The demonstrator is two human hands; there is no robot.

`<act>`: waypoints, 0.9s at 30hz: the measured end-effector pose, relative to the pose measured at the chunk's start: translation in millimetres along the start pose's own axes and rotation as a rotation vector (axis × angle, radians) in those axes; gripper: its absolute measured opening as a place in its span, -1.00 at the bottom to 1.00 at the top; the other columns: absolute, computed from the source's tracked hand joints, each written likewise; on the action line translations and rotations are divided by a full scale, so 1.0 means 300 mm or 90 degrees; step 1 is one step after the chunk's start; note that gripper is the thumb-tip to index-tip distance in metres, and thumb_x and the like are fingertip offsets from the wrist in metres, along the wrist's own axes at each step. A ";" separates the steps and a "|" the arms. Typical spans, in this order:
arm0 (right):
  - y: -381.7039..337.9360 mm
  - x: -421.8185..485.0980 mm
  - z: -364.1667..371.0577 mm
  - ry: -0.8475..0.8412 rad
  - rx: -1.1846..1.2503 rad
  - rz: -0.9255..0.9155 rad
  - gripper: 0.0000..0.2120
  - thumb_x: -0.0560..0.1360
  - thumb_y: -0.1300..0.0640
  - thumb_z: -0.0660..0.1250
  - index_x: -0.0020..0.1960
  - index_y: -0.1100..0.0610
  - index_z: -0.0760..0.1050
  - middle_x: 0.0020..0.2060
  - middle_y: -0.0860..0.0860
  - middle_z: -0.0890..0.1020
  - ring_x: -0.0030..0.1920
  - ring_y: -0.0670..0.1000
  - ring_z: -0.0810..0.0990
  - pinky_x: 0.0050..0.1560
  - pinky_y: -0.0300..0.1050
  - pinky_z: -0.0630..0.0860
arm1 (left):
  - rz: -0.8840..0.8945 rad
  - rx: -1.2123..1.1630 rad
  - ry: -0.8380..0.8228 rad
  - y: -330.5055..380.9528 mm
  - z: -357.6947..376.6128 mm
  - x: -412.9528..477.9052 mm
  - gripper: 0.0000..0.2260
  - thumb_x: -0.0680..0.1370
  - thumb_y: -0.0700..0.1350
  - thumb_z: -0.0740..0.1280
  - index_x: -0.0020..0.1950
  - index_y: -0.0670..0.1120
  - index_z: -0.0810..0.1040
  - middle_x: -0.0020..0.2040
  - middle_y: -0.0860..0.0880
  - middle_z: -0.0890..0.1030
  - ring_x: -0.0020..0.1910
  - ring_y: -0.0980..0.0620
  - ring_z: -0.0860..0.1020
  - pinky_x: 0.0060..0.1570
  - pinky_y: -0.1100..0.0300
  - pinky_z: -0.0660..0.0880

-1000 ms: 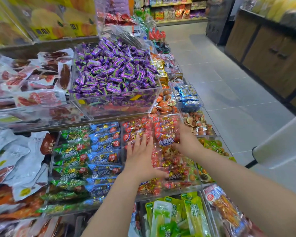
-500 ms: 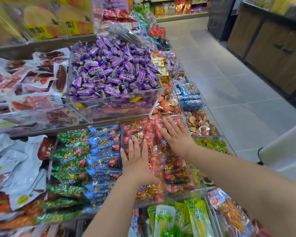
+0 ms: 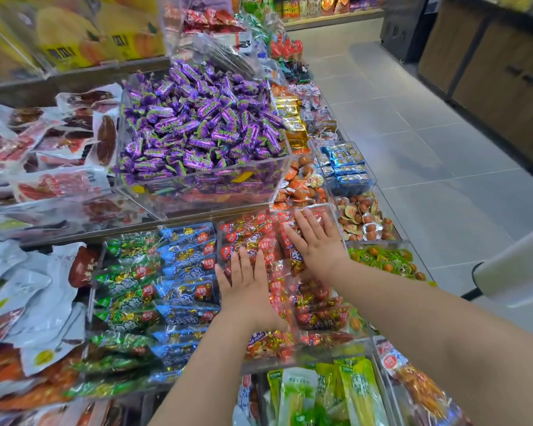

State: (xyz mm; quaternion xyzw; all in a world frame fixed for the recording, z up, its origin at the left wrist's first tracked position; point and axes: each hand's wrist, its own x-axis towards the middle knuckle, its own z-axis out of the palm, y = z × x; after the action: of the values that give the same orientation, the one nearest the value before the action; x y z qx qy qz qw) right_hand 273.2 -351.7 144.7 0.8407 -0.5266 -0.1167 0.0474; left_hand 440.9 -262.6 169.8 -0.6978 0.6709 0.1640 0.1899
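- Snack packets in red wrappers are filling the clear acrylic compartment in the middle of the lower shelf row, right in front of me.
- My left hand is pressing flat on the nearer part of that pile, with fingers straight and slightly apart, gripping nothing.
- My right hand is lying farther back and to the right on the same pile. Its fingers are stretched out and spread, with the tips reaching toward the compartment's far wall, and it too is holding nothing.
- Both hands are sitting near each other without touching.
- Blue packets are lying in the compartment just left of the red ones, and green packets are lying left of those.
- Purple wrapped candies are heaping up in a raised clear bin behind the red pile.
- Yellow-green pouches are standing in the bin below the front edge, near my forearms.
- Small round brown snacks are sitting in the compartment just right of my right hand.
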 end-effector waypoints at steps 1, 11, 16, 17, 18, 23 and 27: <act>-0.007 -0.002 -0.002 0.006 0.002 0.007 0.01 0.54 -0.17 0.13 0.15 0.04 -0.82 0.18 0.16 -0.70 0.22 0.19 -0.70 0.22 0.26 -0.61 | -0.005 0.009 0.004 0.002 -0.004 -0.003 0.33 0.16 0.44 0.40 0.44 -0.05 -0.54 0.43 -0.21 -0.54 0.35 -0.22 -0.58 0.01 -0.24 -0.66; -0.001 -0.179 -0.079 0.097 0.188 -0.065 -0.40 0.51 -0.06 0.23 0.49 0.07 0.19 0.51 0.14 0.09 0.51 0.17 -0.01 0.49 0.10 -0.16 | 0.035 -0.058 0.088 0.026 -0.038 -0.095 0.16 0.22 0.48 0.32 0.56 0.05 -0.26 0.55 -0.10 -0.32 0.49 -0.12 -0.40 0.20 -0.27 -0.54; -0.013 -0.399 -0.061 0.147 0.487 -0.028 -0.78 0.53 0.13 0.24 0.11 0.06 0.60 -0.02 -0.03 0.65 -0.01 -0.01 0.56 -0.03 -0.14 0.48 | 0.123 -0.309 0.384 0.116 -0.011 -0.232 -0.66 0.50 0.16 0.26 0.17 0.02 0.57 0.11 0.04 0.58 0.18 -0.02 0.48 0.20 0.05 0.36; -0.025 -0.447 -0.036 0.160 0.544 0.018 -0.79 0.52 0.15 0.27 0.09 0.06 0.61 -0.03 -0.04 0.65 -0.05 -0.03 0.57 -0.05 -0.17 0.48 | 0.140 -0.357 0.384 0.137 0.004 -0.262 -0.74 0.52 0.09 0.27 0.09 0.00 0.60 0.00 0.06 0.59 0.07 0.01 0.50 0.08 0.09 0.41; -0.040 -0.499 -0.006 0.170 0.619 0.075 -0.80 0.52 0.17 0.28 0.08 0.08 0.62 -0.04 -0.03 0.66 -0.07 -0.04 0.58 -0.05 -0.19 0.48 | 0.165 -0.399 0.372 0.159 0.023 -0.290 -0.80 0.53 0.03 0.28 0.03 -0.01 0.61 -0.06 0.08 0.58 0.00 0.04 0.50 0.01 0.12 0.42; -0.127 -0.814 0.198 0.195 0.824 0.378 -0.85 0.49 0.20 0.34 0.01 0.08 0.64 -0.23 -0.12 0.62 -0.23 -0.23 0.56 -0.21 -0.30 0.45 | 0.330 -0.394 0.294 0.273 0.165 -0.378 -0.90 0.51 -0.06 0.31 -0.09 -0.02 0.61 -0.15 0.10 0.60 -0.16 0.14 0.49 -0.12 0.23 0.41; -0.228 -1.107 0.371 0.135 0.880 0.636 -0.86 0.49 0.22 0.35 0.02 0.16 0.63 -0.03 0.05 0.65 -0.04 -0.06 0.54 -0.07 -0.30 0.36 | 0.275 -0.520 -0.136 0.402 0.324 -0.434 -0.91 0.57 -0.14 0.30 -0.15 -0.02 0.50 -0.20 0.02 0.56 -0.32 0.18 0.46 -0.40 0.42 0.36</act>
State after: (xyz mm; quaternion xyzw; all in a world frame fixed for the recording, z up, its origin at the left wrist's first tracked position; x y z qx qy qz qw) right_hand 166.9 -19.0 71.8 0.3568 -0.7808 0.3441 -0.3804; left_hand 317.0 -104.8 142.4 -0.5391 0.6582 0.5207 -0.0708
